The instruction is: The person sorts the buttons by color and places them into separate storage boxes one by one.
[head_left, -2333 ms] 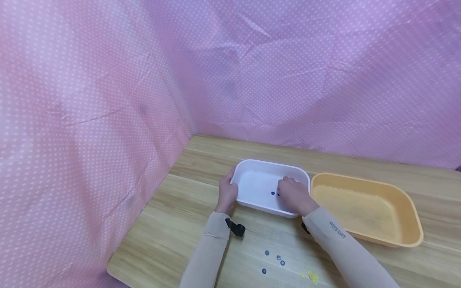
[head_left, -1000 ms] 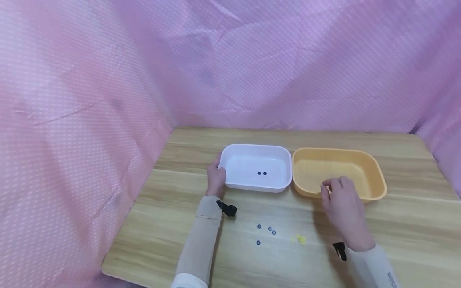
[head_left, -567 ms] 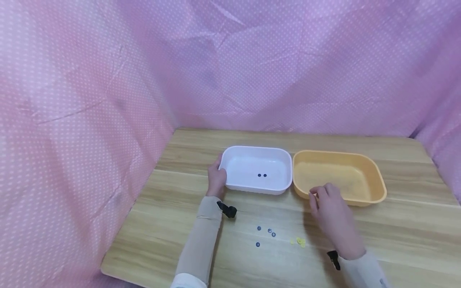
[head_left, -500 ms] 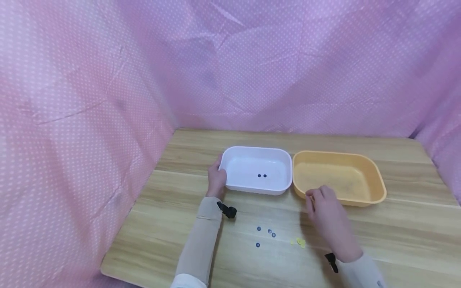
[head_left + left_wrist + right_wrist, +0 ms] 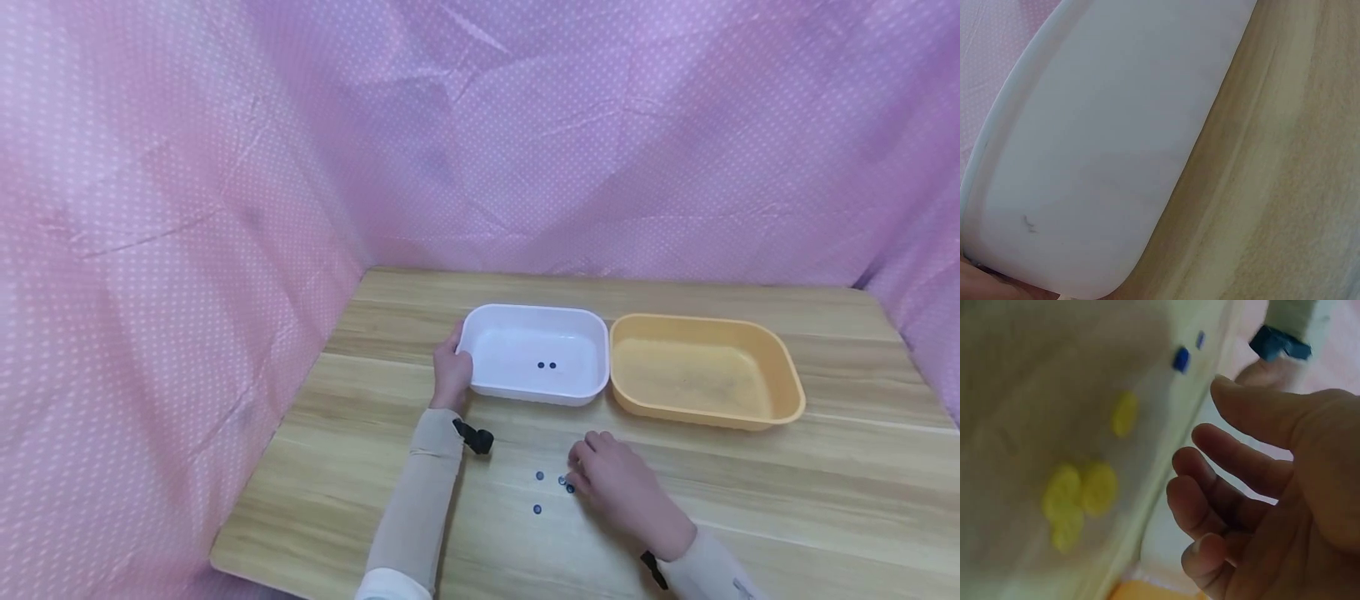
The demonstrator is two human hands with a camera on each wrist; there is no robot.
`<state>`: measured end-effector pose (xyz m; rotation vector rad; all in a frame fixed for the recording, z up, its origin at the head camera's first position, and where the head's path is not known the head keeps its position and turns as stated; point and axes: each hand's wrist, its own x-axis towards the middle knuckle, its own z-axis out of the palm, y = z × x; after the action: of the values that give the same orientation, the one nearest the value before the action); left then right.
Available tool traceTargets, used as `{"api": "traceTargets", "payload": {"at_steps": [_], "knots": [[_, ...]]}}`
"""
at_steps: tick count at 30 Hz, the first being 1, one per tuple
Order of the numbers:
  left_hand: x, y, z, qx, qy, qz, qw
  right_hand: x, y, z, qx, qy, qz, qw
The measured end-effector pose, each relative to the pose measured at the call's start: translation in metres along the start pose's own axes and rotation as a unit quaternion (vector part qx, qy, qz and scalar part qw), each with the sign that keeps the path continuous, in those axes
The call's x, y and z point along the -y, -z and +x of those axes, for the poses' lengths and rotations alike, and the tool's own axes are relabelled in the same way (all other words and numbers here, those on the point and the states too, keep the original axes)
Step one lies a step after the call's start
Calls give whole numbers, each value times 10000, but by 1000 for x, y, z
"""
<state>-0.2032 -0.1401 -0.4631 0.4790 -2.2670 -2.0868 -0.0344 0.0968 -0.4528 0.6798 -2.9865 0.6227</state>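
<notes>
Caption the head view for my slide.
Left hand grips the white tray beside the orange tray; right hand is close to four blue discs on the table.

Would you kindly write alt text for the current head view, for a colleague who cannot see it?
A person's right hand is near four small blue discs on a wooden table, while the left hand grips the left end of a white bin with two dark discs inside. An orange bin stands to its right.

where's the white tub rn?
Head view: the white tub is on the wooden table, just left of the orange tub; the left hand grips its left end.
</notes>
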Motion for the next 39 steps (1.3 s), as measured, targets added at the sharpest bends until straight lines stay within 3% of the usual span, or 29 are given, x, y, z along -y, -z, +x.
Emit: {"api": "traceTargets", "payload": {"at_steps": [4,9,25,39], "knots": [[0,-1,0,6,-6,21,10000,4,-6,3,73,137,122,9998],[1,0,-1,-13,-12,42,10000,9,-8,6,480,-88,233,9985],[1,0,0,-49,29,70,10000,8,-10,19,1068,-340,252,9934],[0,1,0,-79,42,106,9999,11,-3,22,1172,458,-562,9905]]}}
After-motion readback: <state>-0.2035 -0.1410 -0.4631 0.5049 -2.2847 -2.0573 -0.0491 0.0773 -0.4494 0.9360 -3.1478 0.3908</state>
